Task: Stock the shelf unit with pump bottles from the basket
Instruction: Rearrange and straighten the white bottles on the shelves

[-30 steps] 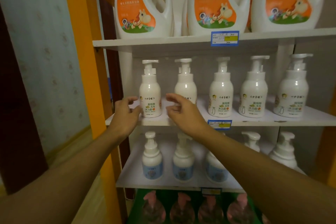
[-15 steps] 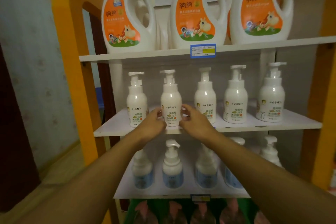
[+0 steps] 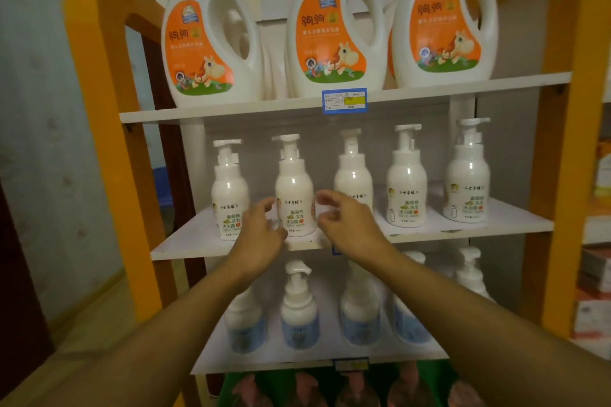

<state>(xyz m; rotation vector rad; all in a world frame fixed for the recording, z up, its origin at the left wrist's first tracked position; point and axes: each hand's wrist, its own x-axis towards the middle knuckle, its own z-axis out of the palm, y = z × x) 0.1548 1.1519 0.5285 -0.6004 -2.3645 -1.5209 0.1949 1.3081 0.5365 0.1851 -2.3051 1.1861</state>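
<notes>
Several white pump bottles stand in a row on the white middle shelf (image 3: 502, 225) of the shelf unit. The second one from the left (image 3: 294, 188) stands upright near the shelf's front edge. My left hand (image 3: 261, 235) is just left of it and my right hand (image 3: 347, 225) just right of it. Both hands have loosely curled fingers and a small gap to the bottle. They hold nothing. The basket is out of view.
Three big white jugs with orange labels (image 3: 334, 36) fill the top shelf. Blue-labelled pump bottles (image 3: 299, 317) stand on the shelf below my arms, and pink-topped bottles (image 3: 307, 390) on the bottom tier. An orange frame (image 3: 109, 109) bounds the unit. Boxes (image 3: 595, 291) sit at the right.
Both hands went from the leftmost bottle to the second one, closed in on its sides, and now have drawn slightly away from it. The view has shifted left and downward.
</notes>
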